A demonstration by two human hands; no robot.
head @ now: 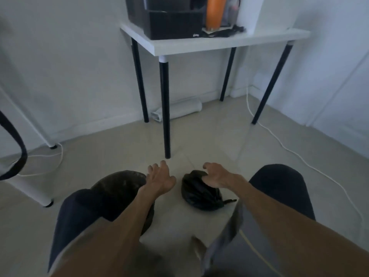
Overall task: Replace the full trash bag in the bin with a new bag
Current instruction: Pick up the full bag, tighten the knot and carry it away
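2 bare arms outstretched, left grip [159, 179] splayed, right grip [216, 176] loosely curled, empty.

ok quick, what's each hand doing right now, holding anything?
Left hand: open, fingers spread, holding nothing, by the bin.
Right hand: open, fingers loosely curled over the tied black bag, not gripping it.

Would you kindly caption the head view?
Both hands, left hand and right hand, reach over a tied black bag beside the bin.
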